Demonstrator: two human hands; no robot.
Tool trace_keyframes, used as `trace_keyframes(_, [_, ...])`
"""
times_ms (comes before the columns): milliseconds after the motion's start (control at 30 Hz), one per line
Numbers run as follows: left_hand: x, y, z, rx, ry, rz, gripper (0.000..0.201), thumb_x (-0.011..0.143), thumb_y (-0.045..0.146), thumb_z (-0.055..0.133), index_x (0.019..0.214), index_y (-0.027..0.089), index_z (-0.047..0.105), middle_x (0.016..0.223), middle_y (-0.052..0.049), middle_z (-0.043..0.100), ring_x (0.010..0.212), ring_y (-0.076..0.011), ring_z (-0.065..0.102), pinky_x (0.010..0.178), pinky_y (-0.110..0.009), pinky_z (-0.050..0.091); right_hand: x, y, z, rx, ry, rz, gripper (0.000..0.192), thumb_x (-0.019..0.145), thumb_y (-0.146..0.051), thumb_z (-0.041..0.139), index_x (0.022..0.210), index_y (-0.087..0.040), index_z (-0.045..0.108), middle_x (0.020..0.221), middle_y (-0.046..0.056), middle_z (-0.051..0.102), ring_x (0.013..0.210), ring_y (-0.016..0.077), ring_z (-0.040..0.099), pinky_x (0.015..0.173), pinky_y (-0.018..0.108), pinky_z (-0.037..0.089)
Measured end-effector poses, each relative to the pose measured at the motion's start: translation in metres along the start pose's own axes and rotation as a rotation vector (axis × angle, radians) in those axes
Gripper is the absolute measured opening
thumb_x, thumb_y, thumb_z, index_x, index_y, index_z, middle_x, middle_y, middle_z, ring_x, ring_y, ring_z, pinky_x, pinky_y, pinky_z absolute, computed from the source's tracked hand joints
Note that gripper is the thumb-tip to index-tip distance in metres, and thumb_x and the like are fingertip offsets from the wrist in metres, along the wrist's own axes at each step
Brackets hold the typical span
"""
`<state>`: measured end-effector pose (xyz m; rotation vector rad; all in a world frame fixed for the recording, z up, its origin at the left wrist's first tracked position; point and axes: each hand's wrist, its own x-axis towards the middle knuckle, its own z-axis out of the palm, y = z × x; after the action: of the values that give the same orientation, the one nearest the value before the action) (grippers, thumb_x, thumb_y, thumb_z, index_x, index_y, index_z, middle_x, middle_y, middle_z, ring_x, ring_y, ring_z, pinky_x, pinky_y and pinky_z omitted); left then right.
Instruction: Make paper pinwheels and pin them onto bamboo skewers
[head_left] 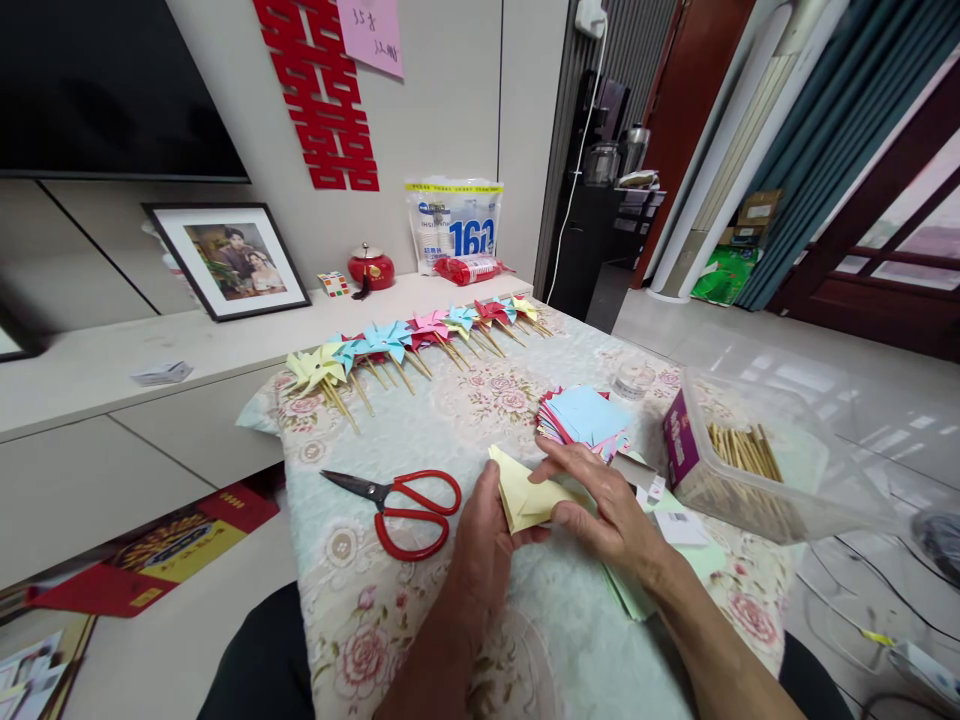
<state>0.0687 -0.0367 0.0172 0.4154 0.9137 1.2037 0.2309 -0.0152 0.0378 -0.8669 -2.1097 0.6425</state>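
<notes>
A pale yellow piece of paper point(529, 495), with folds or cut flaps showing, is held between both hands above the table. My left hand point(487, 525) is closed round its left and lower edge, thumb on top. On its right side, my right hand point(600, 500) pinches the paper with the thumb and curved fingers. Scissors point(405, 505) with red handles lie to the left of my left hand, blades pointing left. Behind my right hand is a stack of coloured paper squares point(585, 415), light blue on top. Green paper sheets point(626, 595) lie partly under my right forearm.
Finished paper pinwheels point(386, 340) on sticks line the table's far edge. A clear plastic box point(750, 460) of thin wooden sticks stands at the right. A small round clear container point(634, 380) sits behind the paper stack. A floral cloth point(390, 620) covers the table.
</notes>
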Motion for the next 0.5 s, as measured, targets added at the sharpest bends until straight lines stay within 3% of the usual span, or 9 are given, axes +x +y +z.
trace_keyframes(100, [0.002,-0.004,-0.003,0.136,-0.018,0.034,0.038,0.066,0.036,0.077,0.095,0.013,0.069,0.081,-0.008,0.075,0.073,-0.0232,0.069,0.056,-0.028,0.052,0.000,-0.001,0.000,0.035,0.028,0.113,0.046,0.100,-0.040,0.044,0.143,-0.024,0.049,0.110,0.007,0.072,0.103,0.0252,0.060,0.094,0.041,0.042])
trace_keyframes(233, [0.005,-0.009,-0.007,0.293,-0.001,0.044,0.026,0.063,0.025,0.074,0.086,0.013,0.070,0.074,-0.007,0.073,0.065,-0.0212,0.067,0.051,-0.027,0.050,0.002,-0.001,0.003,0.131,0.119,0.301,0.042,0.096,-0.033,0.052,0.135,-0.019,0.056,0.096,0.005,0.071,0.085,0.0193,0.063,0.079,0.033,0.047])
trace_keyframes(500, [0.004,-0.013,-0.013,0.556,-0.145,0.085,0.015,0.068,0.022,0.065,0.080,0.016,0.072,0.063,-0.002,0.068,0.054,-0.0166,0.059,0.044,-0.023,0.044,0.001,-0.001,0.007,0.387,-0.012,0.422,0.061,0.081,-0.024,0.069,0.140,-0.021,0.052,0.091,0.002,0.068,0.070,0.0130,0.057,0.066,0.028,0.044])
